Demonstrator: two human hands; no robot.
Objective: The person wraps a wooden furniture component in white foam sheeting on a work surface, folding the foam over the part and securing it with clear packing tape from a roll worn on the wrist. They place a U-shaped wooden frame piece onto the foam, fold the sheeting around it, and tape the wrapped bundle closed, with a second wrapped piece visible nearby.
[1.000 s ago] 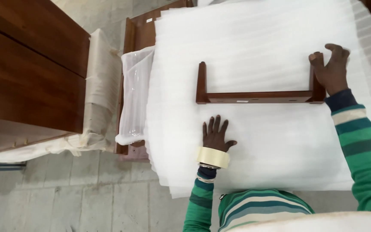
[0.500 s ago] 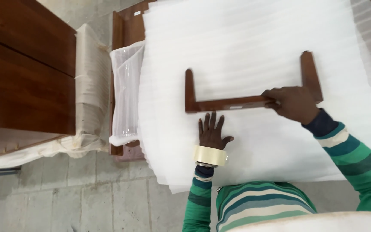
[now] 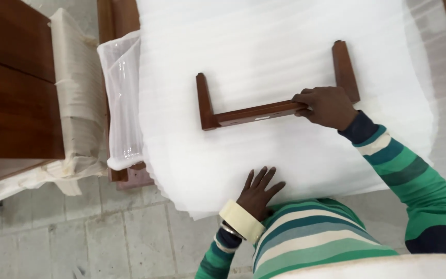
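Right hand clamped over a brown wooden U-shaped frame, fingers curled onto the long crossbar near its right end, just inside the right upright. Grip there clenched on the frame. Frame lying flat on white foam sheet, roughly at the sheet's middle, crossbar towards the wearer, two short uprights pointing away. Crossbar slightly tilted, left end lower in the picture than the right.

Left hand spread flat on the foam near its close edge, fingers splayed, palm down, holding nothing; grip released. Pale tape roll worn round the left wrist like a bracelet, with a thin bangle beside it. Both sleeves striped green, teal and cream.

Foam sheet covering the table, ridged in fine lines, hanging over the near edge in layers. To the left of the foam, a wooden piece wrapped in clear plastic, standing close against the sheet's left edge. Further left, dark brown panels with pale wrapping along their right side. Grey tiled floor below.
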